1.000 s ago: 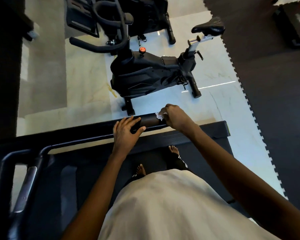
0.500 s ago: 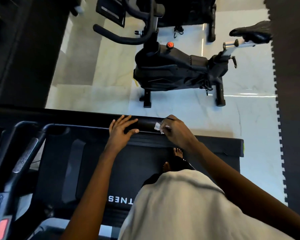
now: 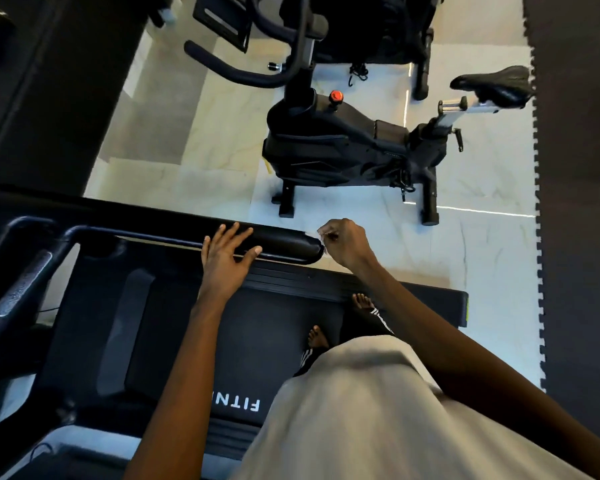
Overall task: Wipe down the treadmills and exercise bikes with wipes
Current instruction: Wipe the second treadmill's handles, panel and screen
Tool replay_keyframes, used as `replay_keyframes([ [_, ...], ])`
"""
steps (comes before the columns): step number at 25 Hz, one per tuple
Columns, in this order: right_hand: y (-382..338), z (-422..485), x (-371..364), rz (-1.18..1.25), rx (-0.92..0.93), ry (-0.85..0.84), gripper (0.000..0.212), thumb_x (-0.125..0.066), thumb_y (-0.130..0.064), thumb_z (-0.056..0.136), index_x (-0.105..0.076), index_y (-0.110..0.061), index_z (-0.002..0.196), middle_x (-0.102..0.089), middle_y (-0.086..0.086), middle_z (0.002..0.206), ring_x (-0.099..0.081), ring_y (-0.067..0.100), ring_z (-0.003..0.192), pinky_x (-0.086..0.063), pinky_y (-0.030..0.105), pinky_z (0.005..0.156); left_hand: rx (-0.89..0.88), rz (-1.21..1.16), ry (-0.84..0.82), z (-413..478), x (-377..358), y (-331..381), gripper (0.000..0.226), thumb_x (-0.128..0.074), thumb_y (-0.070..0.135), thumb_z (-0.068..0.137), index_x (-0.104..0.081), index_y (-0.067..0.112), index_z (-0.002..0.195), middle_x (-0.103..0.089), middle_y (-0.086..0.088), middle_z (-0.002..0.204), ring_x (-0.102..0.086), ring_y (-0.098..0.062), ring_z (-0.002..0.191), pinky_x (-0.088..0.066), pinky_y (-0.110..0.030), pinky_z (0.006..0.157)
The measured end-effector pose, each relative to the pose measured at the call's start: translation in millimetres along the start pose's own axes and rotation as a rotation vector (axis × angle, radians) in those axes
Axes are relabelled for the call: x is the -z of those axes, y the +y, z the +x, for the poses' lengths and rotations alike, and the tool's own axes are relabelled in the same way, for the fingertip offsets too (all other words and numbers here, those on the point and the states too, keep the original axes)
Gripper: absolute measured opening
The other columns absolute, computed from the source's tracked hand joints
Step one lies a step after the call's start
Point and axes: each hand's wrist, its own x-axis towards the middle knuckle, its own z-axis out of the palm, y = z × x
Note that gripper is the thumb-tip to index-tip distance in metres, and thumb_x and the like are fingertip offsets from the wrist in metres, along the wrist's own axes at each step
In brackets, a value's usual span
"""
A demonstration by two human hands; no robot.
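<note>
my right grip [image 3: 347, 242] is curled, pinching a wipe [image 3: 320, 233] that barely shows, just off the rounded end of the treadmill [image 3: 187, 341] handrail [image 3: 284, 242]. my left grip [image 3: 227, 258] lies flat on that rail, fingers straight. the exercise bike [image 3: 343, 150] stands beyond the rail

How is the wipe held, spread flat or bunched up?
Bunched up: the right hand curls round the wipe, so only a small white edge shows beside the end of the handrail.
</note>
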Motion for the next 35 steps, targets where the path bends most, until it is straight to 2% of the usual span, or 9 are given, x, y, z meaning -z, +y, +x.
replay_keyframes([
  [4,8.0,32.4,1.8,0.014,-0.01,-0.137,0.019,-0.06,0.0,0.091,-0.077,-0.003,0.098,-0.076,0.008,0.105,-0.065,0.017,0.089,-0.036,0.005,0.061,0.102,0.005,0.084,-0.4,-10.1,15.6,0.045,-0.064,0.047,0.095,-0.063,0.028,0.136,-0.047,0.0,0.154,-0.022,-0.016,0.152,0.0,-0.039,0.124],
  [7,19.6,33.2,8.6,0.079,0.033,-0.229,0.017,-0.067,-0.01,0.092,-0.079,-0.013,0.104,-0.075,0.0,0.107,-0.066,0.011,0.095,-0.034,-0.005,0.068,0.206,-0.033,0.13,-6.9,-15.9,30.2,0.047,-0.066,0.041,0.096,-0.061,0.024,0.139,-0.041,-0.004,0.158,-0.019,-0.018,0.153,-0.003,-0.039,0.125],
  [12,24.7,47.2,19.7,0.127,0.152,-0.341,0.012,-0.075,-0.02,0.088,-0.081,-0.023,0.099,-0.068,-0.017,0.089,-0.064,0.004,0.083,-0.04,0.004,0.074,0.468,-0.097,0.257,-18.5,-23.0,58.8,0.073,-0.067,0.042,0.094,-0.039,0.011,0.154,-0.021,-0.007,0.166,-0.013,-0.021,0.155,-0.015,-0.042,0.126],
  [14,12.5,68.2,13.9,0.1,0.179,-0.414,0.012,-0.073,-0.017,0.09,-0.08,-0.019,0.099,-0.072,-0.014,0.09,-0.064,0.003,0.085,-0.04,0.003,0.074,0.539,-0.102,0.288,-23.6,-20.4,59.5,0.077,-0.064,0.045,0.095,-0.031,0.013,0.158,-0.017,-0.003,0.168,-0.013,-0.019,0.155,-0.018,-0.044,0.126],
  [17,-3.7,94.3,-7.5,0.039,0.182,-0.531,0.014,-0.068,-0.015,0.092,-0.079,-0.017,0.1,-0.076,-0.005,0.102,-0.068,0.008,0.094,-0.048,0.014,0.085,0.595,-0.127,0.269,-26.1,-8.1,58.2,0.076,-0.062,0.043,0.097,-0.026,0.019,0.16,-0.016,0.005,0.168,-0.016,-0.016,0.154,-0.02,-0.046,0.125],
  [21,-0.7,105.2,-10.7,-0.018,0.211,-0.619,0.011,-0.066,-0.014,0.091,-0.075,-0.018,0.096,-0.075,-0.006,0.101,-0.067,0.009,0.097,-0.038,-0.003,0.071,0.67,-0.075,0.185,-13.4,9.8,61.4,0.08,-0.064,0.044,0.096,-0.022,0.022,0.16,-0.014,0.007,0.168,-0.013,-0.022,0.154,-0.018,-0.045,0.125],
  [25,7.5,108.3,-9.0,0.003,0.185,-0.633,0.014,-0.064,-0.007,0.091,-0.075,-0.015,0.094,-0.073,-0.006,0.1,-0.065,0.007,0.094,-0.036,-0.005,0.069,0.689,-0.111,0.188,-13.3,11.4,61.8,0.081,-0.066,0.047,0.093,-0.024,0.028,0.16,-0.015,0.013,0.167,-0.011,-0.019,0.154,-0.019,-0.042,0.125],
  [30,-27.0,125.1,-42.6,0.041,0.108,-0.635,0.018,-0.064,-0.008,0.086,-0.074,-0.021,0.095,-0.074,-0.005,0.103,-0.067,0.009,0.097,-0.044,0.008,0.073,0.687,-0.143,0.218,-14.4,13.0,60.9,0.08,-0.07,0.045,0.091,-0.03,0.028,0.158,-0.018,0.016,0.164,-0.007,-0.003,0.148,-0.013,-0.034,0.124],
  [35,-27.9,101.2,-16.2,0.12,0.46,-0.686,0.013,-0.074,-0.014,0.084,-0.075,-0.027,0.087,-0.069,-0.013,0.091,-0.066,0.001,0.083,-0.054,0.02,0.077,0.67,-0.141,0.228,-14.7,11.2,56.5,0.08,-0.07,0.047,0.09,-0.032,0.027,0.157,-0.019,0.019,0.163,-0.009,0.002,0.149,-0.006,-0.025,0.123],
])
